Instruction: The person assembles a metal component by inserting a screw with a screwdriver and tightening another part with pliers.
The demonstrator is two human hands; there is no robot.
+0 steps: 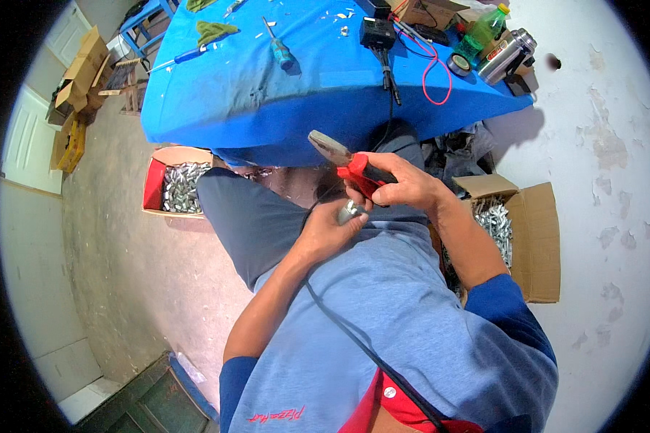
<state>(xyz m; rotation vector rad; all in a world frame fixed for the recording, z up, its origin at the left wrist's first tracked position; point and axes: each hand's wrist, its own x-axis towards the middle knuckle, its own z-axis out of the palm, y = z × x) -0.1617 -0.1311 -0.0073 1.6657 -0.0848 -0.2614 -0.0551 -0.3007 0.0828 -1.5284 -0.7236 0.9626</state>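
My right hand (404,182) is wrapped round the red and black handles of a pair of pliers (331,146), whose metal jaws point up and to the left. Just below it, over my lap, my left hand (326,232) closes on a small shiny metal cylinder (349,211). Fingertips of the right hand come close to the cylinder's upper end; whether they touch it I cannot tell. The pliers' jaws are apart from the cylinder.
Ahead stands a table with a blue cloth (238,108), bearing screwdrivers (279,50), a green bottle (482,35) and a steel flask (508,56). Boxes of small metal parts sit at left (184,189) and right (495,227). A black cable (354,339) runs across my shirt.
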